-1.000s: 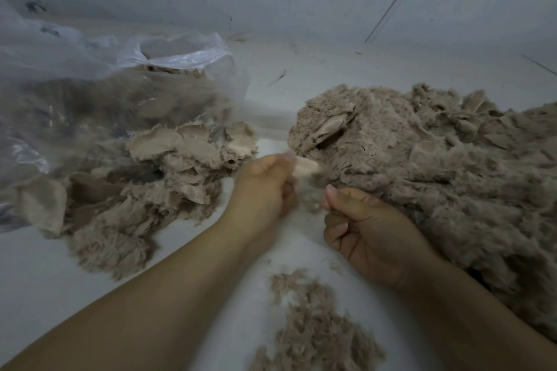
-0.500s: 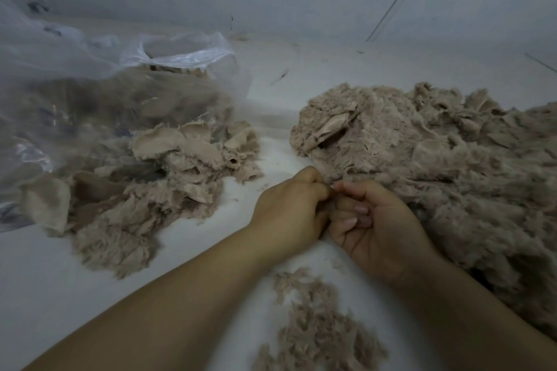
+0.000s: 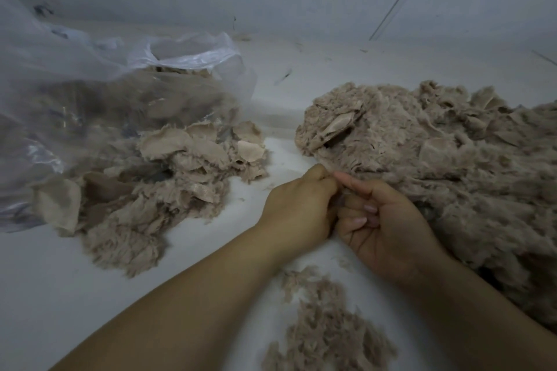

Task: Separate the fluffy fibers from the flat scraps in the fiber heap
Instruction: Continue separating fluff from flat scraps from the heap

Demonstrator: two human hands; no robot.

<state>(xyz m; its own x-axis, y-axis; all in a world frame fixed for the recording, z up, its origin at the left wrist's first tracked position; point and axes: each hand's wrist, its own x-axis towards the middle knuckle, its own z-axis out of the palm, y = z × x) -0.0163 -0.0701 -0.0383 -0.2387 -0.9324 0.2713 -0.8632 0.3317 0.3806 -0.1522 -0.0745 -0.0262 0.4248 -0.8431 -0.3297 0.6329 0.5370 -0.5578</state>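
The big fiber heap sprawls across the right side of the white table, flat scraps poking out of its fluffy top, and right at its near-left edge both hands meet knuckle to knuckle. The left hand is curled into a fist and the right hand has its fingers bent inward, the two pinching a small dark tuft between them. Further out, a pile of flat scraps spills from a clear plastic bag on the left, and loose fluff lies near the forearms.
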